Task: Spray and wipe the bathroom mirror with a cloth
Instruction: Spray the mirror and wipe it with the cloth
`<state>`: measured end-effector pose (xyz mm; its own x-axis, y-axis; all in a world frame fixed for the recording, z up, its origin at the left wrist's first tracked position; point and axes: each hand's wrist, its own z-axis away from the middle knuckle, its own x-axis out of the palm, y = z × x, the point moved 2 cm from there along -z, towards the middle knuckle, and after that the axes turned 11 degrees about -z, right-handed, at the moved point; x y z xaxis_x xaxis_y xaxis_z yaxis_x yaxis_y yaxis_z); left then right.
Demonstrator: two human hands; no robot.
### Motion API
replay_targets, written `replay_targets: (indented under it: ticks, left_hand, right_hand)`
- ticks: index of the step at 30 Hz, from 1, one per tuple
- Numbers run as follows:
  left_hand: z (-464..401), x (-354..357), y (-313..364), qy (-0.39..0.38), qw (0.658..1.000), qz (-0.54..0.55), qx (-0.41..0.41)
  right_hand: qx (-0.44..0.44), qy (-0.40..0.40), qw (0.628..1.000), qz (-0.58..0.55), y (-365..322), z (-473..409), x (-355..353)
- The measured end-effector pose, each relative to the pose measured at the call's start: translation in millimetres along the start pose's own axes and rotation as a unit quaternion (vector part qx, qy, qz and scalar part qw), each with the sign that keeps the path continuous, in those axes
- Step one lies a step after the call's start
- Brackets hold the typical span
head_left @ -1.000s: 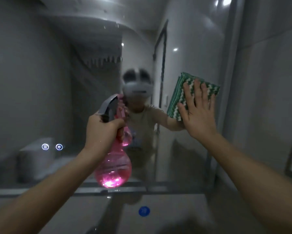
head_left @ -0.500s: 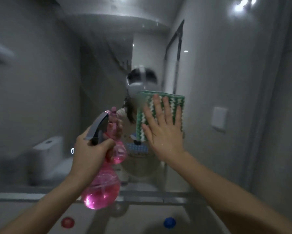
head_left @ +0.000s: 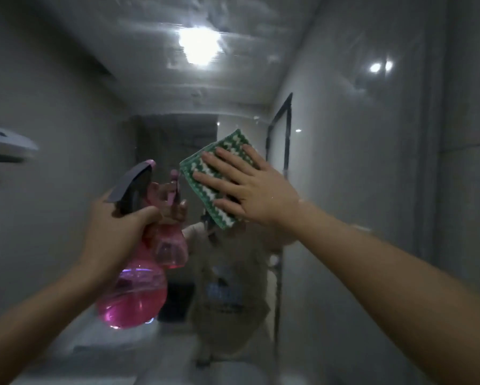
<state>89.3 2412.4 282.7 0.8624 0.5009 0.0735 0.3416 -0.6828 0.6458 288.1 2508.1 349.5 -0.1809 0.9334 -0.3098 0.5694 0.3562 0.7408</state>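
The bathroom mirror (head_left: 344,162) fills most of the view and carries wet smears near its top. My right hand (head_left: 249,187) presses a green-and-white woven cloth (head_left: 205,173) flat against the glass, fingers spread and straight, pointing up-left. My left hand (head_left: 116,229) grips the neck of a pink spray bottle (head_left: 133,298) with a grey trigger head, held upright just left of the cloth and close to the glass. The reflection of the bottle and of a person stands behind them.
A white shelf or fixture (head_left: 5,145) juts in at the left edge. Ceiling lights (head_left: 200,48) glare in the mirror. A dark-framed door (head_left: 280,134) is reflected to the right of the cloth. A pale counter edge (head_left: 94,348) lies blurred below.
My right hand has swept the cloth from the mirror's right side leftward, then up and tilted. The view has tipped upward. My left hand keeps holding the bottle.
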Motion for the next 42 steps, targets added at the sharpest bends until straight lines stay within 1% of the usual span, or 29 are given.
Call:
replay_targets:
  ticks: [2, 5, 7, 11, 14, 17, 18, 19, 21, 22, 24, 25, 27, 30, 32, 34, 36, 38, 40, 42]
  left_hand:
    - [1, 26, 8, -0.013, 0.999, 0.038, -0.016]
    - [8, 69, 24, -0.034, 0.994, 0.084, -0.052]
    - [14, 93, 33, -0.038, 0.993, 0.088, -0.065]
    - [19, 125, 56, -0.054, 0.991, 0.094, -0.075]
    - [6, 135, 71, -0.073, 0.989, 0.102, -0.078]
    - [-14, 132, 84, -0.075, 0.990, 0.105, -0.062]
    - [-20, 127, 88, -0.075, 0.990, 0.109, -0.057]
    - [-25, 118, 90, -0.070, 0.989, 0.114, -0.057]
    - [-30, 92, 92, -0.049, 0.992, 0.104, -0.056]
    - [-31, 75, 89, -0.039, 0.995, 0.076, -0.049]
    - [-30, 40, 82, -0.023, 0.999, -0.001, -0.026]
    - [-29, 23, 77, -0.007, 0.999, -0.029, -0.021]
    - [-26, -7, 68, 0.021, 0.998, -0.047, -0.027]
    - [-25, -41, 61, 0.052, 0.996, -0.064, -0.018]
    - [-27, -54, 56, 0.068, 0.994, -0.082, -0.023]
    - [-31, -61, 52, 0.070, 0.993, -0.093, -0.019]
    - [-35, -62, 50, 0.074, 0.992, -0.098, -0.016]
    - [-40, -52, 52, 0.069, 0.992, -0.102, -0.008]
    - [-49, -32, 59, 0.052, 0.993, -0.104, 0.014]
    - [-57, -4, 71, 0.038, 0.995, -0.085, 0.022]
  right_hand:
    - [0.045, -0.004, 0.999, 0.005, 36, 27, -12]
    - [0.150, 0.008, 0.989, 0.005, 89, 78, -29]
    - [0.207, 0.015, 0.978, -0.007, 118, 105, -41]
    - [0.305, -0.012, 0.952, -0.034, 161, 135, -57]
    - [0.358, 0.002, 0.932, -0.057, 170, 132, -60]
    - [0.447, 0.044, 0.890, -0.080, 163, 94, -60]
    - [0.459, 0.056, 0.883, -0.082, 155, 74, -59]
    - [0.446, 0.063, 0.889, -0.079, 144, 52, -57]
    - [0.369, 0.062, 0.925, -0.070, 113, 3, -50]
    - [0.326, 0.053, 0.941, -0.073, 94, -20, -45]
    - [0.264, 0.027, 0.961, -0.081, 55, -60, -32]
    - [0.240, 0.020, 0.967, -0.081, 37, -78, -24]
    - [0.206, 0.029, 0.976, -0.064, 6, -106, -12]
    - [0.196, 0.059, 0.977, -0.060, -21, -133, -4]
    - [0.185, 0.067, 0.978, -0.076, -27, -140, -3]
    - [0.151, 0.081, 0.982, -0.083, -23, -141, -5]
    - [0.108, 0.056, 0.990, -0.071, -8, -140, -5]
    - [0.086, 0.038, 0.993, -0.075, 18, -129, -11]
    - [0.119, 0.034, 0.988, -0.093, 51, -110, -25]
    - [0.172, 0.043, 0.982, -0.065, 85, -83, -38]
